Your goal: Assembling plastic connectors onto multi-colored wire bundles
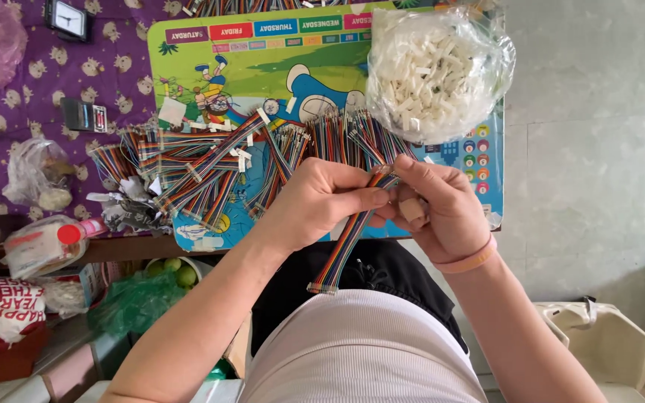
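Observation:
My left hand and my right hand meet over my lap at the table's near edge. Both pinch the top end of a rainbow ribbon cable, which hangs down toward my body and ends in a dark connector near my shirt. My right hand's fingertips press at the cable's upper end; a bandage wraps one of its fingers and a pink band circles its wrist. Just beyond my hands lies a pile of several more rainbow cables spread over a colourful cartoon mat.
A clear plastic bag of small white connectors sits at the mat's far right. A purple patterned cloth carries a small clock, a black box and plastic bags. Bottles and green fruit sit lower left; tiled floor lies right.

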